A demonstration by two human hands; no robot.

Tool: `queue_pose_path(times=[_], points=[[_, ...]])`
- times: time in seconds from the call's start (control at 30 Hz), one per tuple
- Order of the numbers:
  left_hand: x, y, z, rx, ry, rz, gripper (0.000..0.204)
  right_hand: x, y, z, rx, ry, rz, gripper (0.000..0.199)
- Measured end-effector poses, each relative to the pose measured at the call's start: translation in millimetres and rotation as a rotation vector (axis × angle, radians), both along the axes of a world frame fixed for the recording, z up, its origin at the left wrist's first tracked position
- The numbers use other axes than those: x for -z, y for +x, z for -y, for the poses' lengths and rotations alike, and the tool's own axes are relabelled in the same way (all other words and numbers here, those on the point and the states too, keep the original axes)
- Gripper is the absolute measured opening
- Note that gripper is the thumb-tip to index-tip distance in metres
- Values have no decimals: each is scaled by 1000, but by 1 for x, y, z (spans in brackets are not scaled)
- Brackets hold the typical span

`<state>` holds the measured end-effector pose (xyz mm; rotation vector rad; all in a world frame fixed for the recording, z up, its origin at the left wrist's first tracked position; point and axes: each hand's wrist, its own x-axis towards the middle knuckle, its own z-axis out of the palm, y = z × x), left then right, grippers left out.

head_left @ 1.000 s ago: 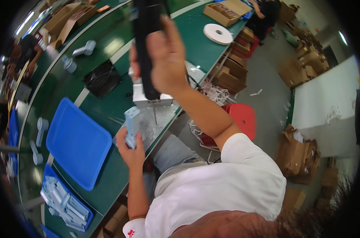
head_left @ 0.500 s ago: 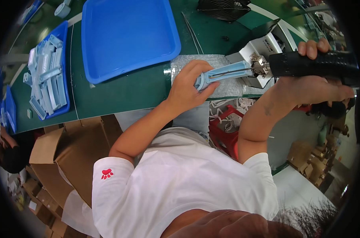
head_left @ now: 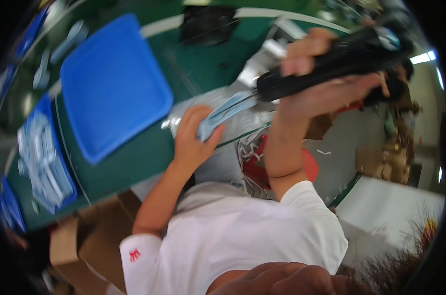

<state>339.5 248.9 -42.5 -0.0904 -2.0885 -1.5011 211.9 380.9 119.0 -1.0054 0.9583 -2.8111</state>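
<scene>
Plastic, pale blue and smooth, makes up the long narrow part [head_left: 226, 114] lying aslant in the person's left hand [head_left: 192, 135], above the near edge of the table; its trough-like body opens upward. That hand pinches the part's lower end between thumb and fingers. The right hand [head_left: 324, 93] wraps around a thick black power screwdriver [head_left: 326, 59], a rounded, tube-like body with a matte look, fingers curled over the top and palm beneath. A thin dark metal shaft [head_left: 242, 102] runs from its nose along the trough; blur hides whether the tip touches anything inside. Under the part lies crinkled, shiny clear wrap [head_left: 203, 100] on the flat green tabletop [head_left: 115, 167]. Just beyond the screwdriver's nose stands an angular white box-like thing [head_left: 252, 71], partly covered by the right hand and the tool. A glossy blue tray [head_left: 115, 88] with rounded corners sits near the left hand on its far left side, and further left similar light-blue pieces [head_left: 41, 157] are heaped in another blue tray [head_left: 68, 172]. A blurred black object [head_left: 208, 24] lies toward the back. Below the table are a brown cardboard box [head_left: 100, 241] and a red stool [head_left: 309, 164].
</scene>
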Motion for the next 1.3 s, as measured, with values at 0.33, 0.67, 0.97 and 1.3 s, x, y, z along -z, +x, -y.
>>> queue_pose_path(times=[0.33, 0.67, 0.97, 1.3], points=[[-13, -2, -6, 30, -135, -8, 35, -16, 2, 12, 354, 93, -142, 46], [-4, 0, -2, -80, -85, 85, 35, -52, 3, -35, 613, 433, -216, 69], [-4, 4, 1, -14, 7, 113, 33, -64, -14, 1, 260, -278, 8, 43], [-4, -1, 2, 6, -33, 40, 37, -30, -39, -51, 841, 523, -190, 85]])
